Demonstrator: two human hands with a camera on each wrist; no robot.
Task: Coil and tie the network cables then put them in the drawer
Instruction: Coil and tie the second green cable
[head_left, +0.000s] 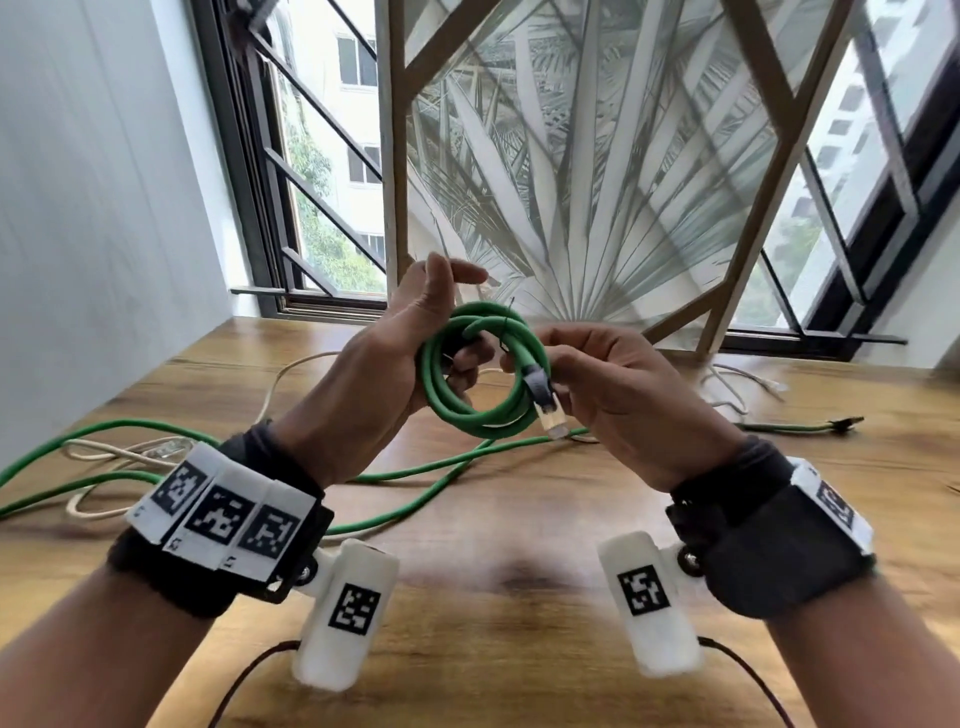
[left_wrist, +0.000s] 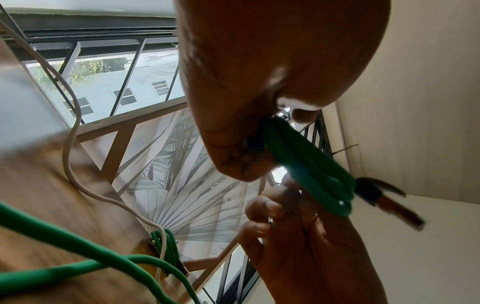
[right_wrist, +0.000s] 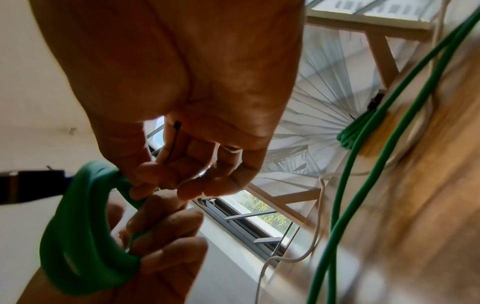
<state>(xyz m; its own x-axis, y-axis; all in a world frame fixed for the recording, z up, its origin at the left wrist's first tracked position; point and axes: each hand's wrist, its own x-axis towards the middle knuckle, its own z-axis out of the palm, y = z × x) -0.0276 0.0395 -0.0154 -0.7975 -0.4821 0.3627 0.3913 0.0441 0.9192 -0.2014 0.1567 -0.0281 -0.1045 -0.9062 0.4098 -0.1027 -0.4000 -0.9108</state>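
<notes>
Both hands are holding a coiled green network cable up above the brown wooden worktop, in front of a leaning wood-framed palm-leaf panel. The left hand is gripping the coil's left side, its lower fingers curled through the loops while the forefinger is pointing out straight above. The right hand is pinching the coil's right side between thumb and fingertips, and the cable's clear plug with its dark boot is hanging just beside those fingers. In the right wrist view, a thin black tie is lying across the right hand's curled fingers; whether it is wrapped round the coil cannot be told. A second, loose green cable is trailing across the worktop below the hands, with cream-white cables lying beside it at the left and another near the window at the right.
</notes>
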